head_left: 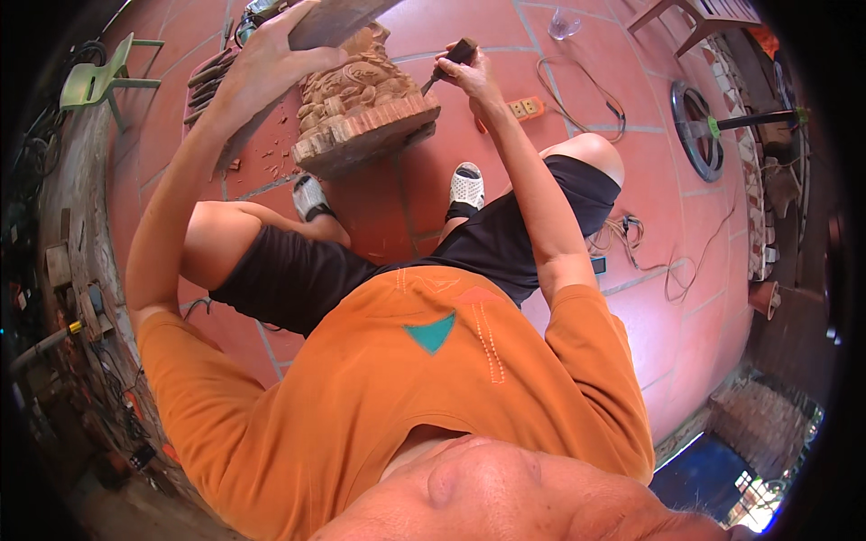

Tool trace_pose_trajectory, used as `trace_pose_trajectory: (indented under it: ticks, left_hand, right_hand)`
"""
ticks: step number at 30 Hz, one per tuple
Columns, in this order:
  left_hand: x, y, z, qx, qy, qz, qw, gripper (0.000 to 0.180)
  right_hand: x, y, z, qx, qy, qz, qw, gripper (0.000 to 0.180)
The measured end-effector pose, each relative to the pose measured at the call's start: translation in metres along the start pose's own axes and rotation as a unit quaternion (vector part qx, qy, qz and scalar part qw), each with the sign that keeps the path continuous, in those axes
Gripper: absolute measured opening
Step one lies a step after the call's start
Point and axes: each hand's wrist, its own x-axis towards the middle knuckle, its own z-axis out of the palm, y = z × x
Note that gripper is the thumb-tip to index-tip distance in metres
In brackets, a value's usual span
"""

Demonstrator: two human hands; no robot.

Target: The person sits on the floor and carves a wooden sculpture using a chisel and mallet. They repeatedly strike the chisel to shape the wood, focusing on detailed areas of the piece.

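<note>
Orange shirt point(352, 388) above carved wooden block point(356, 95)

One short-sleeved shirt, teal patch on the chest, nearest to us. One red tile floor point(374, 225), pale joints. One pair of black shorts point(293, 275), knees spread wide.

The carved block: light brown, deeply worked in relief, its rough flat base turned toward us. We find it on the floor, just beyond the feet and between the two hands. One thick length of wood point(338, 22), at the block's left, cut off by the upper edge; we cannot tell its full shape.

One pale green chair point(95, 86), far left. One dark ring-shaped wheel point(679, 117) with a pole, far right. Our left hand point(280, 59): grasping the length of wood, thumb stretched along its near side. One pair of pale sandals point(466, 187), worn.

Our right hand point(471, 74): closed around the dark handle of a chisel point(463, 50), blade slanting down to the block's right edge; contact we cannot confirm. One orange power strip point(525, 109), near the right wrist. Wood chips point(271, 164), scattered left of the block.
</note>
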Motion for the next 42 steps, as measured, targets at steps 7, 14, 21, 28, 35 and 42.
trace_pose_trajectory:
  ticks: [7,14,21,28,35,42]
  left_hand:
    - [0.03,-0.016,0.025,0.028,0.012,0.079,0.996,0.069]
    - [0.049,-0.038,0.032,-0.001,-0.032,0.096,0.995,0.075]
    - [0.052,-0.042,0.033,0.011,-0.081,0.06,0.995,0.078]
    - [0.06,-0.049,0.046,0.059,-0.049,0.099,0.992,0.073]
    - [0.08,-0.061,0.07,0.09,-0.07,0.176,0.978,0.071]
    - [0.08,-0.032,0.058,0.09,-0.07,0.162,0.98,0.074]
  right_hand:
    - [0.003,0.007,-0.001,-0.007,-0.008,0.008,1.0,0.036]
    - [0.002,0.006,-0.003,-0.042,-0.017,0.011,0.999,0.029]
    - [0.002,0.005,0.001,-0.048,-0.02,0.009,0.999,0.028]
    - [0.003,0.01,0.001,-0.055,-0.028,-0.018,0.998,0.029]
    - [0.002,0.014,0.005,-0.104,-0.018,-0.015,0.994,0.024]
    - [0.003,0.012,0.006,-0.047,-0.027,-0.006,0.999,0.025]
